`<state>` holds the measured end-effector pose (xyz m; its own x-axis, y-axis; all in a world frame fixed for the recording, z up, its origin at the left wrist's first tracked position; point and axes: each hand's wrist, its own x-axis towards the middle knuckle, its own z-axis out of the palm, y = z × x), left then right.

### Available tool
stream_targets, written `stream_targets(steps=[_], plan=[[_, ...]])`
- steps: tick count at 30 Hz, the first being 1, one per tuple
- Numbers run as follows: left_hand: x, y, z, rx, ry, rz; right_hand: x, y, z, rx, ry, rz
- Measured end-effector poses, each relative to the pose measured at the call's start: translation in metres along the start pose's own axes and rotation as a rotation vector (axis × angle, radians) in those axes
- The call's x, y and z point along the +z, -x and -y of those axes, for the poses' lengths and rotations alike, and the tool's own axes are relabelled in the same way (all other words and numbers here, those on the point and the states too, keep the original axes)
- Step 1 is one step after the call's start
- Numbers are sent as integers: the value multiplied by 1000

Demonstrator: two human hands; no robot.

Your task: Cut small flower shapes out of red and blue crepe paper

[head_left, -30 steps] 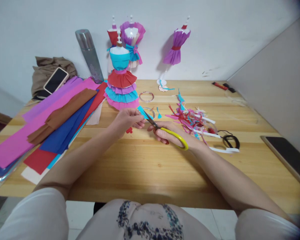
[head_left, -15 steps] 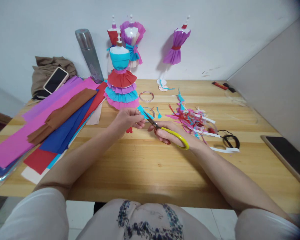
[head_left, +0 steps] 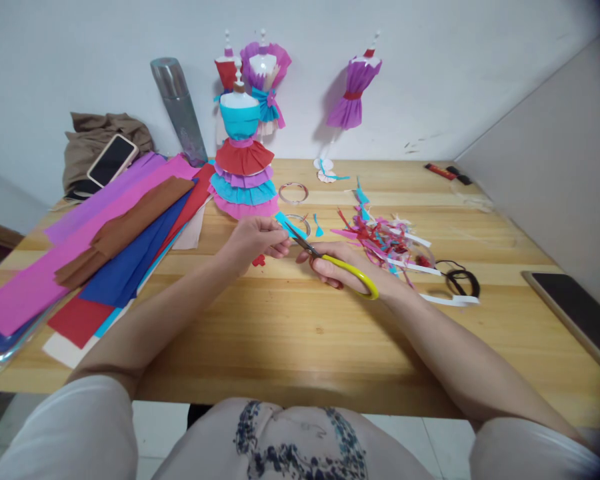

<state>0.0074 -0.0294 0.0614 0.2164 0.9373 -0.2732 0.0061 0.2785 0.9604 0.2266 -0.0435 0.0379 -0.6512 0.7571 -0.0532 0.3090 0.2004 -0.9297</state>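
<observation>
My left hand (head_left: 261, 241) pinches a small strip of blue crepe paper (head_left: 284, 221) in front of the dressed mannequin. In my right hand (head_left: 341, 261) is a pair of scissors with yellow handles (head_left: 363, 279); its blades lie at the blue paper, close to my left fingertips. Whether the blades are parted is hard to make out. A small red paper piece (head_left: 259, 261) lies on the table by my left hand. Behind my hands stands a mannequin (head_left: 240, 127) in a tiered blue, red, purple and pink paper dress.
Coloured crepe paper sheets (head_left: 125, 233) cover the left side, near a grey flask (head_left: 180, 110). To the right are a heap of paper scraps (head_left: 380, 240), a black cord coil (head_left: 463, 283) and a dark tablet-like device (head_left: 575, 313). Wire rings (head_left: 293, 193) and a purple-dressed mannequin (head_left: 354, 93) are at the back.
</observation>
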Motion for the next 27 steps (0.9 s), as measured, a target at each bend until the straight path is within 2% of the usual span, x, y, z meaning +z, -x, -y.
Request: stream_targets(steps=[14,27], plan=[[-2,-1,2,-21,27,-13,0,-6,-10,-115,109,-27],[0,-1,4,-20,41,-19,-1,-7,-15,-71,141,-51]])
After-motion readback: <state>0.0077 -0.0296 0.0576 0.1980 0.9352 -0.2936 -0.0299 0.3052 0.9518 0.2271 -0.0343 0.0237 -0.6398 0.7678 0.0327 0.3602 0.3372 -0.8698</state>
